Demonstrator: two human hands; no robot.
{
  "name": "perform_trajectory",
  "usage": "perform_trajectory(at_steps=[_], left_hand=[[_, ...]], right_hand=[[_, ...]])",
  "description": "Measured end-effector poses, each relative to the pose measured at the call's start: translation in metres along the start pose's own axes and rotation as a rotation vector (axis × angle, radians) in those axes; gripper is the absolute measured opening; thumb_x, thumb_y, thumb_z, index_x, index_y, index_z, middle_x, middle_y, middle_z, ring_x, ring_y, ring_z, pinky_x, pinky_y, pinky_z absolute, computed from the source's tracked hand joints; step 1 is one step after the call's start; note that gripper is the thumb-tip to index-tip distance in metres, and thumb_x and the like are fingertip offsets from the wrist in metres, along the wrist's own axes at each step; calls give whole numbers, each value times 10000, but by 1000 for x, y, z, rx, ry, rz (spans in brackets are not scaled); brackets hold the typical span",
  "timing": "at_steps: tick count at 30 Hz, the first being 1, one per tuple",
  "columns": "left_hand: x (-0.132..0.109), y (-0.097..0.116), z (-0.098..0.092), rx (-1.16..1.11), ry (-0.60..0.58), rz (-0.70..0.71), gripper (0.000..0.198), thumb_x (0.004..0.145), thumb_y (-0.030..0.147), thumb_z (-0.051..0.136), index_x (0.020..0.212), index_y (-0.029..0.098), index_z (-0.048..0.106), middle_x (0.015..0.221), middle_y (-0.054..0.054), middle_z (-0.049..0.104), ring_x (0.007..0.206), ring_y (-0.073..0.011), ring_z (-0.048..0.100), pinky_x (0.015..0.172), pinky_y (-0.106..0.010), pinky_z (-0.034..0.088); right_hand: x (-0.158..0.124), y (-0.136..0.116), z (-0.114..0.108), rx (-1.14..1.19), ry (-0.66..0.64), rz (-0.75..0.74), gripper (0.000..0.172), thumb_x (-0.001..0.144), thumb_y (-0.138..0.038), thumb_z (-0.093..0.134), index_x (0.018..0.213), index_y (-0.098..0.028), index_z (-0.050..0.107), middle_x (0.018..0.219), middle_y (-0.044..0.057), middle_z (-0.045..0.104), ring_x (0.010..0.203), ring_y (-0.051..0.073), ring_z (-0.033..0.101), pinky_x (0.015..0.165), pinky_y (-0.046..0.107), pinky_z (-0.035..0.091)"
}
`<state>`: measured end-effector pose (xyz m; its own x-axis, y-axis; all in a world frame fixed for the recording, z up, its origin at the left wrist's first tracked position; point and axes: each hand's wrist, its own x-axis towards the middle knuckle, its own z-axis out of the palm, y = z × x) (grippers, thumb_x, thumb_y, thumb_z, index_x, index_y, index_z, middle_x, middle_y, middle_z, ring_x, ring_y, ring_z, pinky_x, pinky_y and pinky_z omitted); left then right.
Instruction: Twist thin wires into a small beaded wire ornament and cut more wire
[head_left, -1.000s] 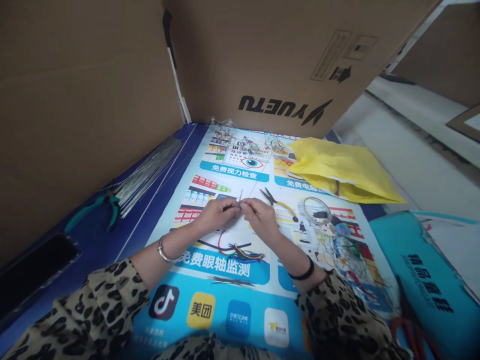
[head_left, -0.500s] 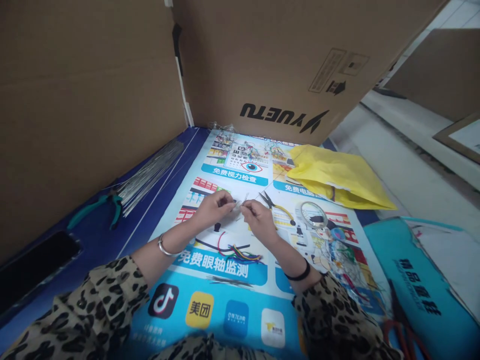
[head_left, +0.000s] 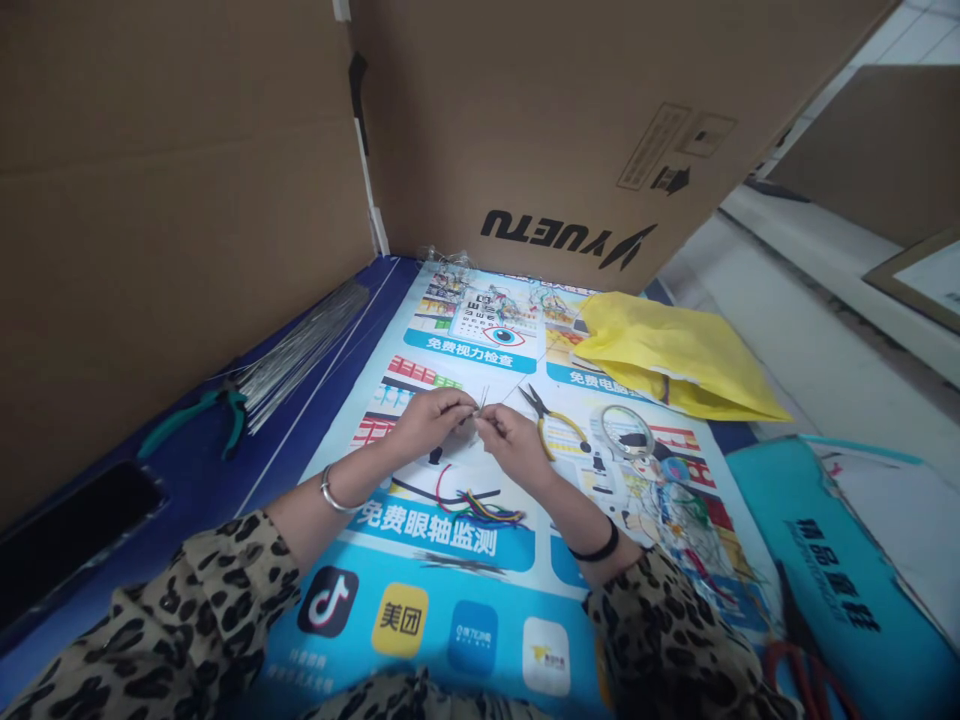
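Note:
My left hand and my right hand meet fingertip to fingertip over a printed poster mat, both pinched on thin metal wires that stick up between them. Just below the hands lie several coloured wire pieces and a small black piece. Yellow-handled needle-nose pliers lie just right of my right hand.
A bundle of straight silver wires and teal-handled pliers lie at the left by a cardboard wall. A yellow bag, a tape roll, a teal bag, red-handled scissors and a dark phone are around.
My hands drew slightly apart half a second ago and have come back together on the wires. The view shifted a little.

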<state>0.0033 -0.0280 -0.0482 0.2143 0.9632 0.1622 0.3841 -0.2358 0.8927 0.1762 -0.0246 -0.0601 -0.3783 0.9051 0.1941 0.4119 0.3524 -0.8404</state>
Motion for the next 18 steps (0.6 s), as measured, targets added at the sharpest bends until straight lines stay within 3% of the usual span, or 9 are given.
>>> perform_trajectory(at_steps=[7, 12, 14, 18], left_hand=[[-2, 16, 4, -299, 195, -73, 155, 822, 310, 509, 829, 172, 580, 601, 25, 580, 544, -97, 541, 564, -220, 448], [5, 25, -18, -340, 270, -74, 156, 796, 303, 531, 820, 156, 576, 644, 21, 575, 488, -69, 494, 499, -196, 412], [8, 23, -35, -262, 183, -103, 160, 780, 303, 531, 816, 156, 583, 670, 20, 574, 453, -62, 460, 458, -194, 378], [11, 13, -65, 237, -223, -83, 166, 769, 251, 494, 729, 167, 632, 644, 20, 604, 553, -96, 518, 541, -199, 388]], right_hand=[[2, -7, 0, -92, -37, -46, 88, 814, -248, 519, 761, -195, 565, 595, -23, 556, 535, 113, 512, 525, 216, 401], [1, -7, 1, -77, -36, -47, 78, 816, -235, 520, 769, -195, 567, 589, -29, 562, 524, 108, 521, 528, 208, 401], [1, -6, 1, -67, -29, -37, 84, 827, -237, 515, 774, -195, 565, 569, -35, 550, 517, 107, 521, 527, 208, 399], [1, -3, 0, -62, 10, -57, 91, 841, -237, 510, 780, -194, 563, 620, -25, 562, 546, 108, 535, 551, 214, 405]])
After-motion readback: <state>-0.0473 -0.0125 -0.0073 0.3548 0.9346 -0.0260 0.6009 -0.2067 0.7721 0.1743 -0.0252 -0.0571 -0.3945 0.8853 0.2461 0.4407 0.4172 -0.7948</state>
